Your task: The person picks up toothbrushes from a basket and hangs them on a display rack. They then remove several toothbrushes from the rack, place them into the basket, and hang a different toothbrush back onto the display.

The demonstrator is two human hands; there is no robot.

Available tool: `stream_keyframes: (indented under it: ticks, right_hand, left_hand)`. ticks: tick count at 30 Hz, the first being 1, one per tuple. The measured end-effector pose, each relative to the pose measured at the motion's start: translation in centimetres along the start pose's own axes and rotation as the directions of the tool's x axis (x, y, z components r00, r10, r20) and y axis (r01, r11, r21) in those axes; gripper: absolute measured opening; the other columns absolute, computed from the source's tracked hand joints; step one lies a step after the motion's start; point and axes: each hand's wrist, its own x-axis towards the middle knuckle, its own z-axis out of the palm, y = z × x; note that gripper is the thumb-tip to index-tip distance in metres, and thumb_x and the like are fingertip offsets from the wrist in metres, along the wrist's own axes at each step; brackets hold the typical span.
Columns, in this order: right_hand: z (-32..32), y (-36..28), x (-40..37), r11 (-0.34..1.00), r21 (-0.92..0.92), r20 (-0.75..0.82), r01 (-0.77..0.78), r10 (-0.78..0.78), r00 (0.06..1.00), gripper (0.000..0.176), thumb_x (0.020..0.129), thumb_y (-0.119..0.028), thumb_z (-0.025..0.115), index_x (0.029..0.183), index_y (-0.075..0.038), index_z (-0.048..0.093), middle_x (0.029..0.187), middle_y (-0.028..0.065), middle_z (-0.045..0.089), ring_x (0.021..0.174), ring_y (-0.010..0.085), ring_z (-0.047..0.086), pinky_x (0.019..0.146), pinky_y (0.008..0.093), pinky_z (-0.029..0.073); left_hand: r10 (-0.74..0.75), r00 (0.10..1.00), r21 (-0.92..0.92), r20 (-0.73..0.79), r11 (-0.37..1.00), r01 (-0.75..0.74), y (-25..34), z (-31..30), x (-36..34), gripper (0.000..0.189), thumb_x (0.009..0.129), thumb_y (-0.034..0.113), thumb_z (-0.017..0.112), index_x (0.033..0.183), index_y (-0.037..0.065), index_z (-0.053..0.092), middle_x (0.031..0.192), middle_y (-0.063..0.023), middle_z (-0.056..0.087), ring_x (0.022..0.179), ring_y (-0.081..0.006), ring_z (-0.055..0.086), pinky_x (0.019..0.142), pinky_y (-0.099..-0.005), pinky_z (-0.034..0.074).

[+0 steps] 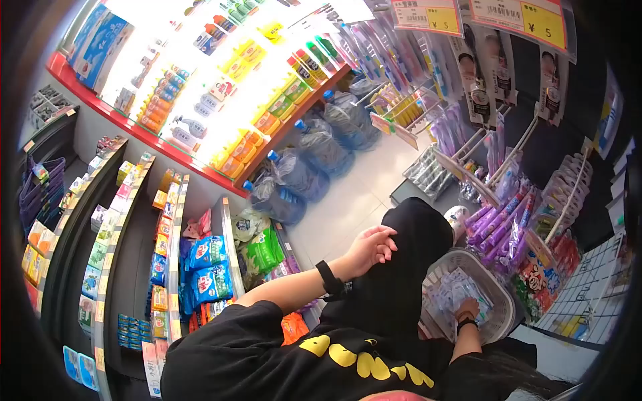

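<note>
My left hand point(373, 250) rests near my bent black-clad knee point(418, 234), its fingers loosely bent and slightly apart, holding nothing. A black band is on that wrist. Down at the right, my right hand point(467, 308) is inside a light grey plastic basket point(506, 286), touching clear packets point(461, 291) in it. Its fingertips are too small and dark to tell whether they grip a packet.
Shelves with boxes and blue bags point(212, 284) are at left. Large blue water bottles point(301, 172) line the counter point(294, 123). Hooks with toothbrush packs point(381, 50) hang at upper right, purple packs point(505, 217) lower. Tiled floor point(358, 194) shows ahead.
</note>
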Motion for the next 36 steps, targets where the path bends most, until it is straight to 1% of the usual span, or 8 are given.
stream_keyframes:
  ticks: [2, 8, 14, 18, 20, 24, 27, 36]
  right_hand:
    - [2.0, 0.4, 0.6, 0.999, -0.025, -0.134, 0.028, -0.031, 0.991, 0.068, 0.068, -0.029, 0.077, 0.123, -0.004, 0.045, 0.126, 0.0143, 0.045, 0.120, 0.0291, 0.043, 0.096, 0.0396, 0.041]
    - [4.1, 1.7, 4.1, 0.993, -0.064, -0.038, 0.102, -0.105, 0.994, 0.066, 0.070, -0.029, 0.075, 0.123, -0.002, 0.045, 0.128, 0.0143, 0.045, 0.118, 0.0300, 0.045, 0.098, 0.0390, 0.042]
    - [3.6, 1.7, 4.3, 0.986, -0.021, -0.044, 0.164, -0.165, 0.985, 0.066, 0.071, -0.026, 0.073, 0.124, 0.000, 0.043, 0.127, 0.0153, 0.046, 0.117, 0.0291, 0.048, 0.097, 0.0330, 0.044]
    - [1.3, 1.5, 2.2, 0.990, -0.019, 0.018, 0.141, -0.141, 0.990, 0.064, 0.072, -0.027, 0.071, 0.124, 0.000, 0.045, 0.123, 0.0166, 0.051, 0.114, 0.0303, 0.052, 0.094, 0.0345, 0.045]
    - [3.3, 2.4, 4.4, 0.945, 0.006, -0.078, 0.326, -0.324, 0.943, 0.057, 0.074, -0.028, 0.068, 0.120, -0.001, 0.049, 0.116, 0.0181, 0.057, 0.108, 0.0323, 0.056, 0.093, 0.0367, 0.046]
    - [1.6, 2.0, 2.7, 0.962, -0.010, 0.000, 0.274, -0.274, 0.962, 0.046, 0.078, -0.026, 0.063, 0.114, 0.001, 0.053, 0.112, 0.0202, 0.059, 0.107, 0.0340, 0.056, 0.092, 0.0393, 0.046]
    - [1.6, 2.0, 2.5, 0.965, 0.184, -0.093, 0.185, -0.170, 0.981, 0.043, 0.081, -0.026, 0.060, 0.112, 0.002, 0.053, 0.110, 0.0224, 0.060, 0.106, 0.0361, 0.056, 0.091, 0.0414, 0.046]
    - [0.0, 2.5, 2.2, 0.929, 0.229, -0.218, 0.291, -0.243, 0.945, 0.044, 0.078, -0.026, 0.062, 0.110, 0.004, 0.054, 0.112, 0.0260, 0.058, 0.107, 0.0398, 0.054, 0.089, 0.0437, 0.046]
  left_hand:
    - [-0.009, 1.000, 0.008, -0.015, 1.000, 0.009, -0.1, -0.1, -0.4, 0.017, 0.094, 0.020, 0.050, 0.103, 0.007, 0.054, 0.079, -0.0060, 0.063, 0.061, -0.0108, 0.061, 0.050, -0.0189, 0.048]
    - [-0.097, 0.984, -0.227, 0.148, 0.965, 0.130, 0.1, -2.6, 0.6, 0.017, 0.096, 0.019, 0.046, 0.106, 0.007, 0.053, 0.081, -0.0069, 0.064, 0.061, -0.0104, 0.061, 0.053, -0.0199, 0.050]
    - [-0.077, 0.987, -0.203, 0.138, 0.974, 0.105, 0.3, -2.1, 0.5, 0.018, 0.096, 0.019, 0.045, 0.107, 0.007, 0.053, 0.082, -0.0075, 0.064, 0.062, -0.0107, 0.061, 0.054, -0.0200, 0.051]
    - [-0.077, 0.987, -0.188, 0.141, 0.977, 0.103, 0.3, -2.4, 0.6, 0.018, 0.096, 0.020, 0.045, 0.107, 0.007, 0.052, 0.082, -0.0077, 0.064, 0.061, -0.0108, 0.061, 0.054, -0.0199, 0.051]
    - [-0.064, 0.993, -0.158, 0.104, 0.984, 0.080, 0.3, -2.2, 0.4, 0.019, 0.096, 0.020, 0.046, 0.106, 0.006, 0.053, 0.081, -0.0077, 0.064, 0.060, -0.0110, 0.060, 0.052, -0.0199, 0.050]
    - [-0.059, 0.997, -0.151, 0.053, 0.986, 0.067, 0.3, -1.7, 0.0, 0.018, 0.095, 0.019, 0.046, 0.106, 0.006, 0.053, 0.080, -0.0074, 0.063, 0.060, -0.0106, 0.060, 0.052, -0.0196, 0.050]
    - [-0.065, 0.997, -0.138, 0.048, 0.988, 0.071, 0.3, -1.5, 0.0, 0.018, 0.095, 0.019, 0.046, 0.106, 0.007, 0.053, 0.080, -0.0072, 0.063, 0.060, -0.0104, 0.060, 0.052, -0.0197, 0.050]
    - [-0.022, 0.983, -0.073, 0.180, 0.997, 0.036, -0.1, -1.5, 0.5, 0.017, 0.095, 0.021, 0.047, 0.105, 0.009, 0.054, 0.085, -0.0066, 0.064, 0.067, -0.0116, 0.061, 0.060, -0.0221, 0.051]
